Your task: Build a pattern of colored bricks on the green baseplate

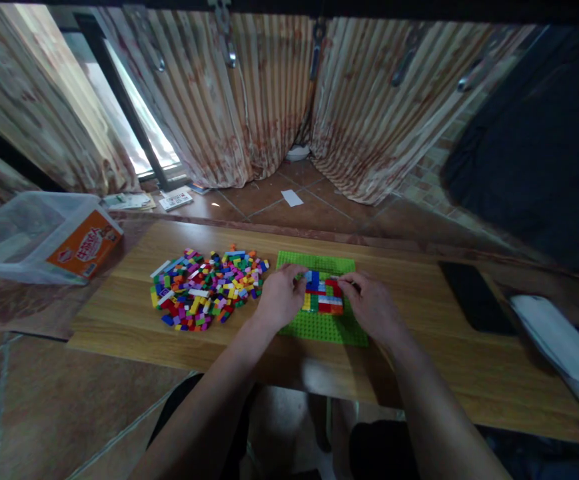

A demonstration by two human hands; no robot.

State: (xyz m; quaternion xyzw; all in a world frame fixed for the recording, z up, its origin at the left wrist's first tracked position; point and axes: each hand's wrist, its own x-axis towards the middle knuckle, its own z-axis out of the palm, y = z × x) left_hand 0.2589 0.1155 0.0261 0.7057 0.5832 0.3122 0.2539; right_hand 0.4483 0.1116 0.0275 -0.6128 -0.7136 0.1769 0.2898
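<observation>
A green studded baseplate (324, 331) lies on the wooden table. On its middle is a low patch of coloured toy bricks (323, 293), with blue, red, yellow, green, white and orange among them. My left hand (284, 293) is at the patch's left side, thumb and forefinger closed together beside the blue bricks. At the right edge, by the red bricks, my right hand (372, 303) has its fingertips pinched. Whatever either pinch holds is too small or hidden to make out. Left of the baseplate spreads a pile of loose bricks (209, 290) in many colours.
A clear plastic bin (29, 233) with an orange label stands beyond the table's left end. Towards the right end of the wooden table (419, 360) lies a dark flat phone-like slab (476, 297). A white object (559, 333) sits past it. Curtains (269, 100) hang behind.
</observation>
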